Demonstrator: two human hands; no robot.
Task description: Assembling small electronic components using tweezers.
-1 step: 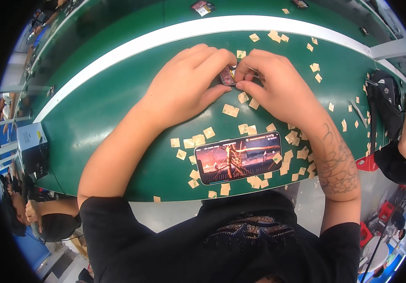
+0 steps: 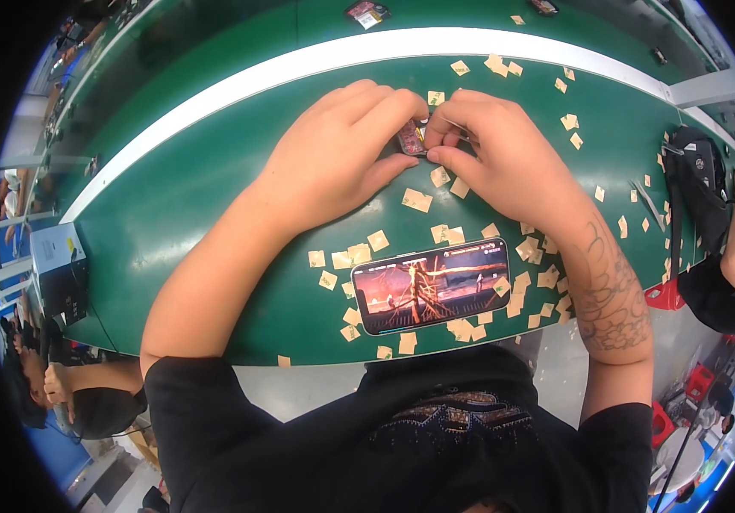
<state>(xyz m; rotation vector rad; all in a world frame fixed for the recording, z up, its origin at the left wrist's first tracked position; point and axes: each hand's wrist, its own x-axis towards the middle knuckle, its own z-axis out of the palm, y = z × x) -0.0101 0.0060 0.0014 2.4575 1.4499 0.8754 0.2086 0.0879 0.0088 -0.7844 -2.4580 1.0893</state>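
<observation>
Near the far side of the green table, my left hand (image 2: 333, 150) is closed around the left side of a small dark rectangular electronic part (image 2: 412, 138). Its face is reddish and patterned, with a little yellow at its right. From the other side, my right hand (image 2: 491, 141) is closed in a pinch, thumb and fingertips at the part's right edge. Something thin and pale shows among the right fingers, too small to make out. My fingers hide much of the part. Small tan paper squares (image 2: 417, 200) lie just nearer to me than the hands.
A phone (image 2: 432, 286) with a lit picture lies close to me, tan squares scattered around it. Tweezers (image 2: 648, 205) and a black bag (image 2: 696, 171) lie at the right. A white ledge (image 2: 367, 51) runs behind my hands. A box (image 2: 58, 269) stands left. Other people sit on both sides.
</observation>
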